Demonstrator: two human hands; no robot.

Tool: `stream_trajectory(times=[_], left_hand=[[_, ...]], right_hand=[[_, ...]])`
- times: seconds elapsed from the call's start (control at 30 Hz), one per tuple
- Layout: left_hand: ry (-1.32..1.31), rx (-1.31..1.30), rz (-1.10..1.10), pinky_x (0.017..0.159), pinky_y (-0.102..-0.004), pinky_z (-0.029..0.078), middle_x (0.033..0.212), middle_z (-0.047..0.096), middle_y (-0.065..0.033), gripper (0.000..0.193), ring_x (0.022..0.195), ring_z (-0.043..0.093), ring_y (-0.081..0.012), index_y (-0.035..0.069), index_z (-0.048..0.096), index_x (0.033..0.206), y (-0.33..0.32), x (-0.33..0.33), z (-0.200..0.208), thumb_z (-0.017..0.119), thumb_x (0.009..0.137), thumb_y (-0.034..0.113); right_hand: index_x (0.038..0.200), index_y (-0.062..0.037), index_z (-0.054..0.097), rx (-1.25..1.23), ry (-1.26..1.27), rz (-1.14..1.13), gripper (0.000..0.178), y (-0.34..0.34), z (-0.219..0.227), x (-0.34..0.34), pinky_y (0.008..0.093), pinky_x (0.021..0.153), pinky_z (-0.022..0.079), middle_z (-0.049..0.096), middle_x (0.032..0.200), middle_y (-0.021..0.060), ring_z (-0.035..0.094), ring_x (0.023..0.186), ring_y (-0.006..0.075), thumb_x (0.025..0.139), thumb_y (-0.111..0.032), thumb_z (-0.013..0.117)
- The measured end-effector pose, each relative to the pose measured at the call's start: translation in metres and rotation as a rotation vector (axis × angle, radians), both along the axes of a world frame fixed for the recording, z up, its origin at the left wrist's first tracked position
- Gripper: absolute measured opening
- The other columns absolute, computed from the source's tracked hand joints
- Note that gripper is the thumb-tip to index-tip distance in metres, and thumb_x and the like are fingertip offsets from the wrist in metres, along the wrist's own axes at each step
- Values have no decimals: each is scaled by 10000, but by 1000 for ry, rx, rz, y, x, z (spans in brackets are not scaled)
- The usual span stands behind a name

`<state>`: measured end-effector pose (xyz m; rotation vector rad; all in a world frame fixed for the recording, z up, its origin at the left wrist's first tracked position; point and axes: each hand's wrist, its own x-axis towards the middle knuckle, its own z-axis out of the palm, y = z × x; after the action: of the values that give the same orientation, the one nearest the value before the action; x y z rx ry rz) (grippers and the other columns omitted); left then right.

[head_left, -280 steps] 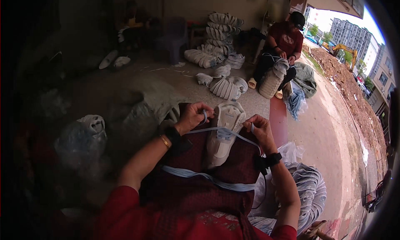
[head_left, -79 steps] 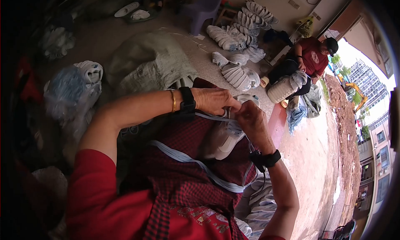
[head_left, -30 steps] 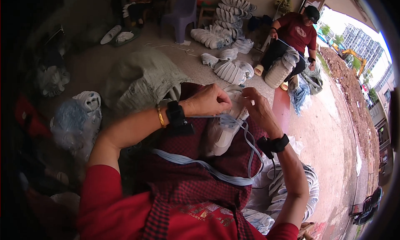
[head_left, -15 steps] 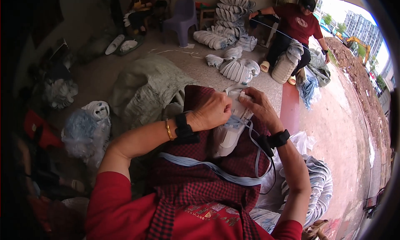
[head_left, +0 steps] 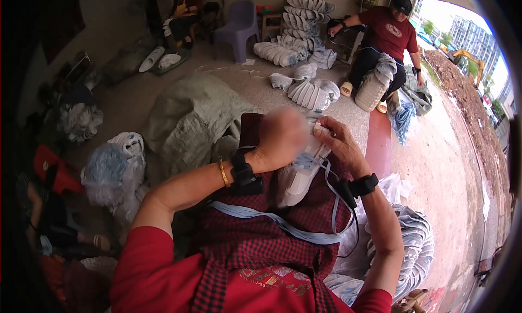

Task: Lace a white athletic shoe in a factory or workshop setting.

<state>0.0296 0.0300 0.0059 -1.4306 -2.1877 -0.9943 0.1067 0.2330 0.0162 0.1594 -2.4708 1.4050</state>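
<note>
A white shoe upper (head_left: 298, 183) lies across my lap on the dark red checked apron, toe toward me. Pale blue lace (head_left: 308, 161) crosses its front, and a loose loop hangs down on the right side. My right hand (head_left: 340, 143) grips the upper near its ankle end, thumb pressed on the white edge. Just left of that opening is my left hand (head_left: 284, 136), closely over the upper; its fingers are blurred, so what they hold does not show. A bundle of light blue laces (head_left: 277, 220) lies across my lap.
Wrapped white uppers (head_left: 409, 253) lie at my right side. A large grey-green sack (head_left: 190, 114) stands ahead on the left, near a plastic-bagged bundle (head_left: 111, 174). Farther off are stacked uppers (head_left: 307, 19), a purple chair (head_left: 238, 30) and a seated co-worker (head_left: 387, 41) handling a cord.
My left hand has shifted slightly and is now blurred. My right hand keeps its hold on the shoe upper. The co-worker's hand with the cord has come lower.
</note>
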Motion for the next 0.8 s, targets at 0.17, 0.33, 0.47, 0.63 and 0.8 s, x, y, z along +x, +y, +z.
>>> stream_trajectory(times=[0.17,0.33,0.47,0.63,0.8], left_hand=[[-5,-22,39,907,-411,401,1144,506,-49,83,1051,502,-286,127,712,759,-3,5,4,753,709,75],[-87,93,17,959,-413,382,1134,519,-67,93,1107,496,-295,86,669,709,-1,2,-5,756,697,57],[27,92,19,997,-433,378,1279,530,-119,85,1174,484,-323,59,655,702,1,10,-4,736,702,33],[18,68,-6,1035,-453,369,1392,501,-138,60,1270,448,-357,35,666,745,8,14,-7,710,716,7],[-117,186,-19,1079,-455,355,1422,492,-130,495,1291,446,-355,85,625,1184,5,-1,-4,709,703,-2]], right_hand=[[1078,24,622,-33,-45,0,301,0,6,1,285,662,459,617,847,51,541,748,120,934,-238,658],[1095,14,626,-55,-38,26,291,-2,0,2,283,683,465,619,866,53,542,762,118,947,-236,650],[1103,8,629,-87,-85,14,286,-6,3,2,277,679,471,625,876,44,554,773,109,942,-226,659],[1116,9,626,-53,-36,-20,276,-2,-2,2,279,642,477,642,906,43,562,767,100,919,-177,678],[1082,-24,629,124,162,-269,262,-21,9,16,320,656,493,659,895,55,600,817,178,833,-54,704]])
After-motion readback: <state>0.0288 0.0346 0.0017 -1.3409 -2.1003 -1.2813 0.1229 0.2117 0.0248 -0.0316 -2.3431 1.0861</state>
